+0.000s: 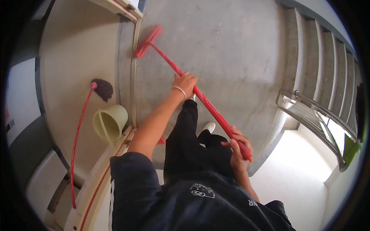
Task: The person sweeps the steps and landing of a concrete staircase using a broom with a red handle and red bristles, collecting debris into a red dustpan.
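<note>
A red long-handled floor tool slants across in front of me. Its crosswise head is blurred and rests near the door threshold; whether it is a broom or a squeegee I cannot tell. My left hand, with a pale bangle at the wrist, is wrapped around the handle partway along. Close to the handle's top end, my right hand grips it beside my right thigh. Part of a red object shows from behind my left forearm, the rest hidden.
Beyond the threshold on the left stand a pale yellow-green bucket and a mop with a dark head and red handle. Concrete stairs rise at right, beside a metal railing with a green item at its end.
</note>
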`<state>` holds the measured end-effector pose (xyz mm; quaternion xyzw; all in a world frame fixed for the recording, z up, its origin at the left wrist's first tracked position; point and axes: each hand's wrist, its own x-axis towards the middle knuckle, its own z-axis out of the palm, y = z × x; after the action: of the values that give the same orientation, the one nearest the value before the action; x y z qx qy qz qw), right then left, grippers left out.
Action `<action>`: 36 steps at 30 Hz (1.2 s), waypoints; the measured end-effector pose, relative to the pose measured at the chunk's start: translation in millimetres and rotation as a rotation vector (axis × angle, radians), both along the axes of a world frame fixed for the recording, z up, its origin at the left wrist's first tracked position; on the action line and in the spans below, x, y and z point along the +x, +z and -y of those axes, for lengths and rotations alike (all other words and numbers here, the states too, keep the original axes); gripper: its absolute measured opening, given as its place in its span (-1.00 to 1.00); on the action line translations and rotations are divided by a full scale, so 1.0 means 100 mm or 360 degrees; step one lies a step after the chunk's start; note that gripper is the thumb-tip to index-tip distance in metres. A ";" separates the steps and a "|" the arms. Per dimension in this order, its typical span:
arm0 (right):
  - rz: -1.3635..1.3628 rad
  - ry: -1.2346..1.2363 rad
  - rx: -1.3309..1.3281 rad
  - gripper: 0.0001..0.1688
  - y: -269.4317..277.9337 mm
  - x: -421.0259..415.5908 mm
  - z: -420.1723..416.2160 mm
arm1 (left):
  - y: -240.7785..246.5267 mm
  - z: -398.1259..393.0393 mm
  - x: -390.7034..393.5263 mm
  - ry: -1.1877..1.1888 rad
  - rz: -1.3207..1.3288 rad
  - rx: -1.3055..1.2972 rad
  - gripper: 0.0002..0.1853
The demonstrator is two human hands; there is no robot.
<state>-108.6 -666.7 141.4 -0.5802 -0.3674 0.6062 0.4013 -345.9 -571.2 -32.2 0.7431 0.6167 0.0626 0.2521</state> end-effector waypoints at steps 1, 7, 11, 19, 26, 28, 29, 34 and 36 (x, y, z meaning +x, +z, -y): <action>0.0001 0.0045 0.0074 -0.87 -0.09 -0.02 0.11 | -0.09 0.10 -0.03 0.0032 0.0004 -0.0013 -0.80; -0.0049 0.0140 -0.0155 -0.90 -0.14 0.42 0.70 | -0.45 1.04 0.30 0.0099 0.0091 -0.0066 -0.82; -0.0020 0.0106 -0.0267 -0.92 -0.02 0.92 1.04 | -0.57 1.73 0.83 0.0125 0.0260 -0.0068 -0.82; 0.0159 -0.0044 -0.0005 -0.92 0.69 2.21 0.99 | 0.10 1.70 2.22 0.0200 0.0648 -0.0008 -0.86; 0.0004 0.0013 0.0123 -0.89 0.15 1.21 0.32 | 0.00 0.43 0.92 0.0059 0.0264 0.0132 -0.87; -0.0093 0.0189 0.0286 -0.87 -0.08 0.56 -0.05 | -0.23 0.08 0.19 0.0038 0.0210 0.0225 -0.86; -0.0258 0.0149 0.0119 -0.85 -0.09 0.25 -0.22 | -0.32 -0.02 -0.05 0.0051 0.0239 0.0210 -0.85; -0.0120 0.0365 0.0096 -0.89 -0.29 0.00 -0.33 | -0.64 0.41 -0.32 0.0196 0.0500 0.0071 -0.78; -0.0137 0.0318 -0.0141 -0.90 -0.23 0.26 -0.24 | -0.60 0.68 0.00 0.0375 0.0552 0.0094 -0.75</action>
<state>-83.0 -642.2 118.7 -0.5312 -0.3786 0.6833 0.3281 -346.3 -639.2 -92.2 0.6510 0.6446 0.2366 0.3236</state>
